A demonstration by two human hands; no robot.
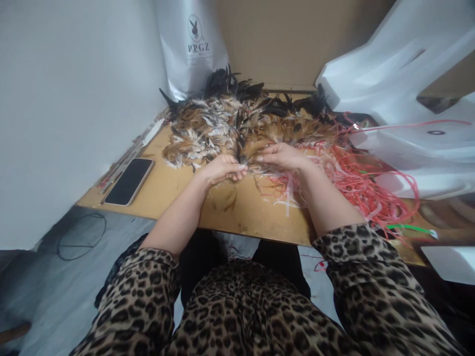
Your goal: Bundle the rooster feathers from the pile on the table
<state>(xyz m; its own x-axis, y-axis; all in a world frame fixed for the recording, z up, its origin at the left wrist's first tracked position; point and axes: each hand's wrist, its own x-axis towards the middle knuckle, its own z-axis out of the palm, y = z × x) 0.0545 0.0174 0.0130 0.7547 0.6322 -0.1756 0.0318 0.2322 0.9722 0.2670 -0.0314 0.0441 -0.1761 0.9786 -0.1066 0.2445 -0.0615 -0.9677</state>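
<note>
Bare tabletop [174,190] lies open toward the near edge and the phone [129,181] at left, while left hand [222,170] and right hand [281,156], fingers curled, pinch a feather bundle [249,150] at the feather pile's [222,121] front, red cords [356,178] crowding right.

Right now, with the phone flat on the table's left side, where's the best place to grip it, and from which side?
Probably pinch the phone across its two long edges near the middle, coming from above. It lies flat, screen up, on the wooden table, so only the thin sides offer purchase. Tools lie close along its far-left edge, so the fingers have more room from the right.
</note>
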